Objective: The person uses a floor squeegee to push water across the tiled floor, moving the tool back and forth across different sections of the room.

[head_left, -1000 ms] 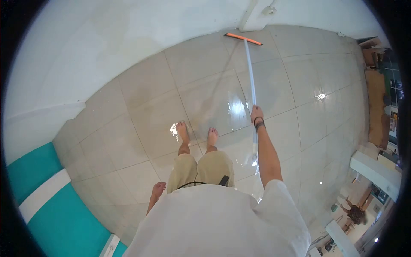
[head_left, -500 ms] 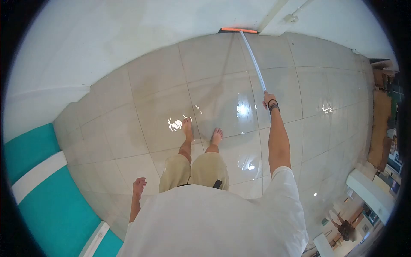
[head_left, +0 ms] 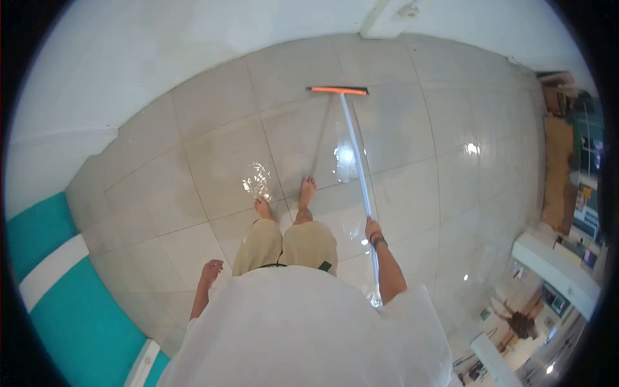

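Note:
My right hand [head_left: 373, 230] is wrapped round the pale pole of a floor squeegee [head_left: 357, 149], with a dark band on the wrist. At the far end, the squeegee's orange head [head_left: 338, 90] with a black edge rests on the wet tiled floor [head_left: 403, 142], a little out from the white wall. The pole's near end runs back beside my forearm. Down at my left side hangs my left hand [head_left: 211, 271], its fingers loosely bent and apart, holding nothing. My bare feet [head_left: 307, 189] stand on the tiles between the two hands.
A white wall [head_left: 213, 45] curves along the far side, with a jutting pillar [head_left: 377, 20]. Teal and white panels [head_left: 84, 316] stand at left. Brown board [head_left: 558, 174] and cluttered shelves line the right. Another person [head_left: 521, 322] is at lower right. Water glints on the floor.
The squeegee head has come away from the wall toward me, and my right hand has drawn back closer to my body. My feet have shifted in a step; my left hand stays low.

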`<state>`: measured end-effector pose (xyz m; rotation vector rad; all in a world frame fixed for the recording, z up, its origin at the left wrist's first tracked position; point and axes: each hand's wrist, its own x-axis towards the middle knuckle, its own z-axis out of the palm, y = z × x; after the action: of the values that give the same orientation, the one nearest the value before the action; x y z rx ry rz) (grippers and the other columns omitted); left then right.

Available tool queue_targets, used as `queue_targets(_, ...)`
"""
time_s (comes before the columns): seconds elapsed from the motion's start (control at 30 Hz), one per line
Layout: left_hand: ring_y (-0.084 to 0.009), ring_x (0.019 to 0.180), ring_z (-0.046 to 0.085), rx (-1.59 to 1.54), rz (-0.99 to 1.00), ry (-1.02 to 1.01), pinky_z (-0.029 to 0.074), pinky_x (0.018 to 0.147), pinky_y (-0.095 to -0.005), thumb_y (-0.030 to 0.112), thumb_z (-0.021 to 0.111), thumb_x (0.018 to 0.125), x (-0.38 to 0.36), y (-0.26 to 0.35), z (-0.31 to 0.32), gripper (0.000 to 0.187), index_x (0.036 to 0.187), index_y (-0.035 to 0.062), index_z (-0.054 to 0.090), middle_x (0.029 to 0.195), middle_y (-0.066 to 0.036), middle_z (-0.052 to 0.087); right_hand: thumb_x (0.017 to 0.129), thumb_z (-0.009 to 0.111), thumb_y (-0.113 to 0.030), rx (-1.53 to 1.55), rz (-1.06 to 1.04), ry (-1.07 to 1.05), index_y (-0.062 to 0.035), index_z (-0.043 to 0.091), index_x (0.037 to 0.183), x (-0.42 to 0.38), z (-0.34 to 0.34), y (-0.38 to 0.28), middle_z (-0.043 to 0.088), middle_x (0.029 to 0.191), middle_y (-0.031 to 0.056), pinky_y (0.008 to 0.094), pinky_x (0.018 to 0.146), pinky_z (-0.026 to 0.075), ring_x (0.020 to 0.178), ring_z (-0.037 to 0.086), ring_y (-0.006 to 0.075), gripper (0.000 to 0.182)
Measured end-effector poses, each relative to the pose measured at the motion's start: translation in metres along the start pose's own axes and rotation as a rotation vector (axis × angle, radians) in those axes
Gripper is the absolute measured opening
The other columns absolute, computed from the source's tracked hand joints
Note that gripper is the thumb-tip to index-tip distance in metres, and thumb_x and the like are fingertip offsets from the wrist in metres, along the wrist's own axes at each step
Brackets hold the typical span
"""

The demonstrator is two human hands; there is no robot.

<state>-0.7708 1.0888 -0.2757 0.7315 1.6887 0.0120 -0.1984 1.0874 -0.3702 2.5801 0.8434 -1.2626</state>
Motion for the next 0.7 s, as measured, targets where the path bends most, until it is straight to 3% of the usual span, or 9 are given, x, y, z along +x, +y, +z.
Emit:
queue_targets(0.07,-0.0114,0.062,0.049,-0.006,0.002,-0.012,0.04,0.057,-0.0233,0.017,0.045,0.072,0.013,0.017,-0.013,0.022,0.086,0.0028,0.054,0.07,-0.005,0.054,0.08,0.015,-0.043,0.01,0.074,-0.149,0.0067,0.05,0.085,-0.053,0.029,0.051,0.048,0.089,0.0265,0.0395,0.078,0.035,0.092,0.043,0.0374,0.061)
queue_targets(0.17,-0.0112,0.062,0.048,0.001,-0.01,-0.015,0.039,0.055,-0.0225,0.019,0.044,0.073,0.026,0.026,-0.019,0.023,0.086,0.0039,0.054,0.07,-0.005,0.054,0.08,0.019,-0.045,0.056,0.13,-0.079,0.004,0.05,0.088,-0.165,0.049,0.084,0.049,0.089,0.0267,0.0385,0.077,0.036,0.091,0.045,0.0347,0.059)
queue_targets(0.23,-0.0106,0.061,0.048,-0.032,0.026,-0.01,0.037,0.053,-0.022,0.021,0.044,0.073,0.036,0.026,-0.024,0.023,0.088,0.0053,0.053,0.07,-0.005,0.054,0.081,0.018,-0.042,0.104,0.209,-0.302,0.003,0.048,0.092,-0.213,0.079,0.124,0.047,0.093,0.0256,0.0398,0.079,0.034,0.092,0.043,0.0378,0.055)
queue_targets(0.27,-0.0106,0.061,0.048,-0.04,0.038,-0.007,0.037,0.053,-0.022,0.021,0.044,0.073,0.042,0.027,-0.026,0.023,0.088,0.0053,0.053,0.07,-0.005,0.054,0.081,0.02,-0.043,-0.013,0.128,-0.072,0.0078,0.048,0.084,-0.242,0.103,0.142,0.052,0.075,0.025,0.037,0.068,0.04,0.079,0.052,0.0318,0.058)
queue_targets(0.33,-0.0102,0.062,0.048,-0.095,0.003,-0.023,0.037,0.052,-0.0223,0.023,0.045,0.073,0.04,0.02,-0.028,0.024,0.089,0.0068,0.052,0.07,-0.005,0.054,0.081,0.021,-0.042,0.156,0.24,-0.195,0.0071,0.049,0.086,-0.293,0.141,0.177,0.048,0.087,0.0279,0.041,0.077,0.035,0.089,0.044,0.0384,0.057)
queue_targets(0.43,-0.0097,0.061,0.048,-0.143,-0.004,0.004,0.037,0.05,-0.0222,0.023,0.045,0.073,0.038,-0.007,-0.026,0.024,0.089,0.0072,0.052,0.069,-0.004,0.054,0.078,0.026,-0.045,0.123,0.271,-0.051,0.0021,0.052,0.076,-0.372,0.136,0.158,0.05,0.079,0.0266,0.0427,0.068,0.037,0.078,0.047,0.0397,0.053)
queue_targets(0.47,-0.0097,0.061,0.048,-0.158,0.003,0.012,0.037,0.05,-0.0222,0.023,0.045,0.073,0.037,-0.015,-0.024,0.024,0.089,0.0072,0.052,0.069,-0.004,0.054,0.077,0.027,-0.047,0.066,0.307,-0.06,0.0005,0.053,0.073,-0.373,0.184,0.21,0.051,0.076,0.0245,0.0429,0.066,0.038,0.076,0.049,0.0393,0.055)
queue_targets(0.6,-0.0094,0.053,0.047,-0.171,-0.1,0.015,0.036,0.044,-0.0204,0.023,0.046,0.073,0.032,-0.068,-0.009,0.022,0.086,0.0064,0.053,0.064,-0.003,0.053,0.076,0.031,-0.048,0.082,0.277,0.015,0.0002,0.054,0.068,-0.364,0.18,0.192,0.052,0.068,0.0228,0.0417,0.059,0.04,0.07,0.05,0.0399,0.054)
queue_targets(0.7,-0.0097,0.05,0.047,-0.222,-0.032,-0.009,0.035,0.042,-0.0199,0.022,0.046,0.073,0.021,-0.077,-0.013,0.022,0.085,0.0062,0.054,0.062,-0.004,0.053,0.077,0.031,-0.046,0.099,0.137,0.031,0.0023,0.052,0.078,-0.3,0.096,0.089,0.051,0.075,0.0255,0.0422,0.062,0.039,0.075,0.049,0.0396,0.052)
